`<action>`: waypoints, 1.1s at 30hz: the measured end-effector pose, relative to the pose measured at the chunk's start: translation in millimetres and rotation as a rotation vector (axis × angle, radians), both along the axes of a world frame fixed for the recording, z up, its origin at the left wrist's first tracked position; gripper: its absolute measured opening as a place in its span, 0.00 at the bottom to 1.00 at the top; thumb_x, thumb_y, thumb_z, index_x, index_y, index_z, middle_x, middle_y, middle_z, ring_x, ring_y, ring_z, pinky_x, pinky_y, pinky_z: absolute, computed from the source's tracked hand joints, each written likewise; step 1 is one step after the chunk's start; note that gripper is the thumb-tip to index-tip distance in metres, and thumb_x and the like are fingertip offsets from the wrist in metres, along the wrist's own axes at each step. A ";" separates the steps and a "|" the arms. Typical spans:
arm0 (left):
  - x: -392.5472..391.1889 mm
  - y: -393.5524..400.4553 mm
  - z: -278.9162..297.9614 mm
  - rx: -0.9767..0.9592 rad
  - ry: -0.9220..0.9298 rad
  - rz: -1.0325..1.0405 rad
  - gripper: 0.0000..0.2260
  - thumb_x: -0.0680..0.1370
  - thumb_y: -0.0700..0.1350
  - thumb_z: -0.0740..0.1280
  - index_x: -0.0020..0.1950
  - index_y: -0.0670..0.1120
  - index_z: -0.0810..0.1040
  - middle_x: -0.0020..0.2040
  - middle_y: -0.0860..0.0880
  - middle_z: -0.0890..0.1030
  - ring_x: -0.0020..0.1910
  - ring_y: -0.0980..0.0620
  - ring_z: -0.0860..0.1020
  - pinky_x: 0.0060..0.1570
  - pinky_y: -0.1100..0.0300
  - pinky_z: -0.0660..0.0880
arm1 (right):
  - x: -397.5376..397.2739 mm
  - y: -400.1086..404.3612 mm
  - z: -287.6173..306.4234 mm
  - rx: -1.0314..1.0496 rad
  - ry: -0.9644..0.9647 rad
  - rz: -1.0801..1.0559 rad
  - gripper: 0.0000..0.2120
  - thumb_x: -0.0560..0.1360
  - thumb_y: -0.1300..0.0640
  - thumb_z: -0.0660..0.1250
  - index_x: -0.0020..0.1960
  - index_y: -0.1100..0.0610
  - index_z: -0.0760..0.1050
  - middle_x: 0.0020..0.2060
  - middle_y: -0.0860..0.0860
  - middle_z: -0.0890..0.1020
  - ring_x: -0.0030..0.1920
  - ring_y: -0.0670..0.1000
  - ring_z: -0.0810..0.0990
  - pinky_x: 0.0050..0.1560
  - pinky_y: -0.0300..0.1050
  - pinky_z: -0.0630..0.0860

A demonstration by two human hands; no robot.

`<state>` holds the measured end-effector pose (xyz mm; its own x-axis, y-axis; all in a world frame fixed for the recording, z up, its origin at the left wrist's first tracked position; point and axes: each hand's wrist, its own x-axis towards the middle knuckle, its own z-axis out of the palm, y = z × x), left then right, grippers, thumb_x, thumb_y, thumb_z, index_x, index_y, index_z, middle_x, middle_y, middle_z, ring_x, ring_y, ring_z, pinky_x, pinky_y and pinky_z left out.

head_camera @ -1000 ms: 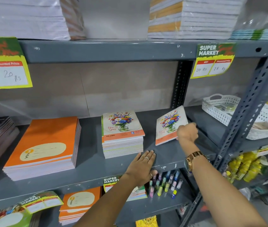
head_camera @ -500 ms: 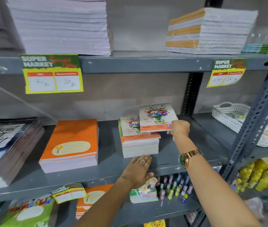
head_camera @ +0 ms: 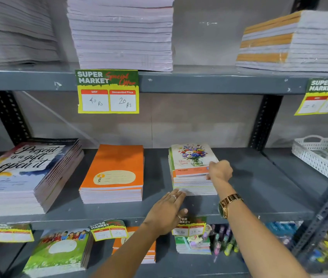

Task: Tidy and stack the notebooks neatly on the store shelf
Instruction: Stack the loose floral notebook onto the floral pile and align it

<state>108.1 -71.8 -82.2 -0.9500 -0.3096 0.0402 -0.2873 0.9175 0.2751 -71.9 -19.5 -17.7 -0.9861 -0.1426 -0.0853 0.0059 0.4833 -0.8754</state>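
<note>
A stack of flower-cover notebooks (head_camera: 194,185) stands on the grey middle shelf (head_camera: 259,189). The top flower notebook (head_camera: 191,159) lies on the stack, slightly askew to the right. My right hand (head_camera: 220,170) is curled at that notebook's right front corner and grips its edge. My left hand (head_camera: 166,212) lies flat on the shelf board with fingers apart, fingertips touching the stack's lower left corner. An orange notebook stack (head_camera: 115,173) stands to the left of the flower stack.
A tilted pile of "Present is a gift" notebooks (head_camera: 24,173) fills the shelf's left end. A white perforated basket (head_camera: 317,155) sits at the right. Tall paper stacks (head_camera: 121,33) load the upper shelf. Price tags (head_camera: 108,91) hang from shelf edges. Pens (head_camera: 223,243) and more notebooks lie below.
My right hand carried the single flower notebook from the shelf's right side leftwards and set it on top of the flower stack. The left hand stayed flat on the shelf. The view shifted left.
</note>
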 end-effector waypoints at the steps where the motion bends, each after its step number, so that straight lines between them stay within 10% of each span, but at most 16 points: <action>1: 1.0 -0.3 0.5 0.002 0.018 0.015 0.24 0.81 0.52 0.52 0.75 0.48 0.51 0.78 0.48 0.54 0.77 0.50 0.51 0.75 0.57 0.51 | -0.9 0.3 -0.3 0.046 0.029 0.005 0.11 0.78 0.59 0.61 0.53 0.67 0.75 0.54 0.64 0.81 0.44 0.62 0.82 0.38 0.46 0.80; 8: -7.8 -1.0 5.3 0.045 0.304 0.198 0.21 0.81 0.49 0.53 0.74 0.48 0.57 0.76 0.49 0.60 0.75 0.51 0.60 0.73 0.58 0.60 | -5.9 15.8 -2.0 0.343 0.198 0.054 0.20 0.79 0.49 0.58 0.60 0.64 0.75 0.62 0.62 0.74 0.59 0.64 0.76 0.56 0.53 0.73; 18: -45.8 -11.7 24.1 0.531 0.452 0.391 0.26 0.80 0.50 0.58 0.75 0.47 0.54 0.78 0.47 0.55 0.77 0.47 0.51 0.74 0.49 0.53 | -32.4 35.3 -21.9 -0.415 -0.400 0.215 0.25 0.82 0.45 0.47 0.69 0.59 0.71 0.63 0.59 0.77 0.66 0.58 0.72 0.69 0.54 0.62; 27: -56.6 -10.6 29.1 0.670 0.465 0.423 0.23 0.80 0.44 0.59 0.74 0.47 0.58 0.76 0.46 0.59 0.77 0.45 0.50 0.74 0.47 0.53 | -34.5 38.3 -29.2 -0.324 -0.358 0.281 0.24 0.81 0.45 0.51 0.34 0.54 0.75 0.58 0.60 0.80 0.66 0.60 0.72 0.74 0.56 0.55; 33: -54.6 -9.2 34.3 0.717 0.499 0.474 0.22 0.80 0.43 0.59 0.74 0.45 0.59 0.76 0.44 0.58 0.77 0.45 0.50 0.74 0.46 0.54 | -39.1 35.8 -33.9 -0.290 -0.350 0.329 0.26 0.81 0.43 0.49 0.58 0.61 0.78 0.60 0.58 0.79 0.60 0.58 0.74 0.70 0.55 0.60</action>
